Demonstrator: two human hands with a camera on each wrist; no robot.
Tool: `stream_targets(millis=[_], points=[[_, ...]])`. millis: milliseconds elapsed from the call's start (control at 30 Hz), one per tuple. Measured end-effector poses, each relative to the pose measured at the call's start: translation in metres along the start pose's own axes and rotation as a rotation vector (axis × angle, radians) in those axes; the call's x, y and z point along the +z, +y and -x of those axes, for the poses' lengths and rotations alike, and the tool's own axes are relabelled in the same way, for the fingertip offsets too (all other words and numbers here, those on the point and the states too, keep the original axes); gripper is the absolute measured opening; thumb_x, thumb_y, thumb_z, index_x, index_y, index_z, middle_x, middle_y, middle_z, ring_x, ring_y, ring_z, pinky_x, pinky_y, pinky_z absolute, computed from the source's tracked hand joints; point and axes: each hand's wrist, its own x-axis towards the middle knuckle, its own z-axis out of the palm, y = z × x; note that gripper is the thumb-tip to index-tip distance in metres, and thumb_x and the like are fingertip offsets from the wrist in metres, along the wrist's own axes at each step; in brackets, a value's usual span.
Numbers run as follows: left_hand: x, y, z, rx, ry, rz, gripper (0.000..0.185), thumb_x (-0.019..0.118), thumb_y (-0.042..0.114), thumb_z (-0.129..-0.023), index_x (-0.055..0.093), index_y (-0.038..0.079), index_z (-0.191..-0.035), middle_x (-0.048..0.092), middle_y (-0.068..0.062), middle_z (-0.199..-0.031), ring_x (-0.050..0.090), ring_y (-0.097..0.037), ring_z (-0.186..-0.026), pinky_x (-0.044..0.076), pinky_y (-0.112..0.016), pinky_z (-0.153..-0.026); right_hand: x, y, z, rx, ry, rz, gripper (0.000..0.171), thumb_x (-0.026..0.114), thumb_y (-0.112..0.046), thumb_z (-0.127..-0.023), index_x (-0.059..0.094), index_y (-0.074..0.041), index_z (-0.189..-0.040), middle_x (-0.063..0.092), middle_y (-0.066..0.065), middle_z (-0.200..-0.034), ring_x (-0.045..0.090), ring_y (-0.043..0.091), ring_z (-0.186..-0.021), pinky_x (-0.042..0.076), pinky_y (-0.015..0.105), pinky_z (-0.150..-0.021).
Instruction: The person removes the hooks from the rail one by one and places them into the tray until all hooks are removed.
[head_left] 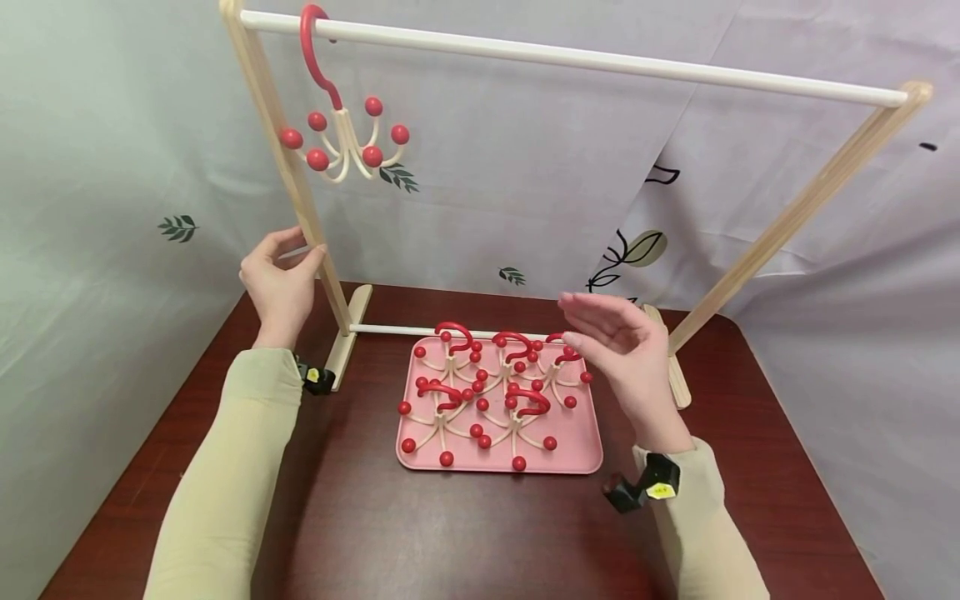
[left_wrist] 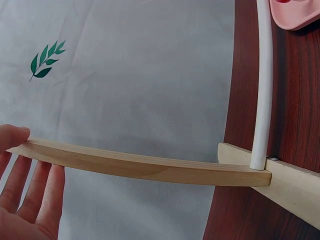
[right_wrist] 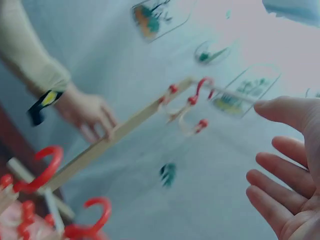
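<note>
My left hand (head_left: 281,279) pinches the left upright post (head_left: 288,171) of a wooden rack; in the left wrist view the thumb lies on one side of the post (left_wrist: 145,165) and the fingers on the other. Above the right edge of a pink tray (head_left: 577,433) my right hand (head_left: 626,354) is raised, fingers extended, holding nothing. One hanger (head_left: 345,137), with a red hook and red-tipped pale arms, hangs at the left end of the rack's white top rod (head_left: 562,54). Several similar hangers (head_left: 517,421) lie on the tray.
A white lower rod (head_left: 390,331) joins the rack's feet behind the tray. The right upright post (head_left: 795,212) leans outward beyond my right hand. Dark wooden table (head_left: 450,542) lies under everything, and a pale leaf-patterned cloth (head_left: 480,200) hangs behind.
</note>
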Motion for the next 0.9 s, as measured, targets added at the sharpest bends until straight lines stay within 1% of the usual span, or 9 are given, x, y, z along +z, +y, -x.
stream_targets(millis=[167,367,433,533,633,833,900], points=[[0.000,0.000,0.000,-0.005,0.001,-0.001,0.032,0.082,0.024,-0.088,0.077,0.022,-0.119,0.073,-0.001,-0.115,0.072,-0.013,-0.098,0.059,-0.028,-0.083,0.018,-0.018,-0.025,-0.066,-0.009,-0.034,0.043,0.079,0.010,-0.083,0.067,0.007,-0.125,0.066,0.026,-0.124,0.064,0.039,-0.116,0.050,0.048,-0.101],[0.000,0.000,-0.001,-0.001,0.002,0.005,0.032,0.082,0.022,-0.088,0.077,0.022,-0.119,0.073,-0.002,-0.114,0.072,-0.013,-0.097,0.059,-0.029,-0.084,0.039,-0.032,-0.056,-0.168,-0.075,-0.058,0.042,0.079,0.012,-0.082,0.069,0.006,-0.122,0.067,0.025,-0.123,0.064,0.040,-0.117,0.048,0.049,-0.104],[0.000,-0.001,-0.001,-0.002,0.002,0.007,0.032,0.082,0.022,-0.088,0.077,0.021,-0.119,0.073,-0.002,-0.114,0.072,-0.013,-0.097,0.059,-0.030,-0.084,0.044,-0.035,-0.065,-0.176,-0.097,-0.057,0.041,0.079,0.011,-0.082,0.070,0.004,-0.122,0.068,0.023,-0.123,0.064,0.038,-0.117,0.048,0.048,-0.104],[0.001,-0.001,-0.001,-0.002,0.000,0.006,0.032,0.082,0.023,-0.088,0.077,0.021,-0.119,0.073,-0.002,-0.115,0.072,-0.013,-0.098,0.059,-0.030,-0.085,0.052,-0.036,-0.077,-0.170,-0.127,-0.052,0.041,0.079,0.008,-0.083,0.071,0.002,-0.122,0.069,0.020,-0.123,0.064,0.036,-0.118,0.049,0.047,-0.104],[0.001,-0.001,-0.001,-0.002,-0.002,0.003,0.032,0.083,0.023,-0.088,0.077,0.021,-0.120,0.073,-0.002,-0.115,0.072,-0.013,-0.098,0.059,-0.031,-0.085,0.056,-0.036,-0.086,-0.148,-0.139,-0.050,0.040,0.079,0.006,-0.085,0.071,-0.001,-0.123,0.069,0.018,-0.124,0.064,0.034,-0.119,0.049,0.046,-0.103],[0.001,-0.001,-0.002,0.009,0.000,0.001,0.032,0.083,0.023,-0.088,0.077,0.021,-0.120,0.073,-0.002,-0.115,0.072,-0.014,-0.098,0.059,-0.031,-0.085,0.067,-0.034,-0.106,-0.070,-0.122,-0.129,0.037,0.078,0.006,-0.085,0.072,-0.003,-0.121,0.069,0.016,-0.124,0.064,0.031,-0.119,0.052,0.045,-0.100],[0.001,-0.001,-0.002,0.012,-0.001,0.002,0.032,0.082,0.023,-0.088,0.077,0.021,-0.120,0.073,-0.002,-0.115,0.072,-0.014,-0.098,0.059,-0.031,-0.085,0.073,-0.034,-0.114,-0.073,-0.127,-0.140,0.036,0.078,0.005,-0.086,0.072,-0.003,-0.120,0.069,0.017,-0.124,0.064,0.031,-0.119,0.053,0.044,-0.099]])
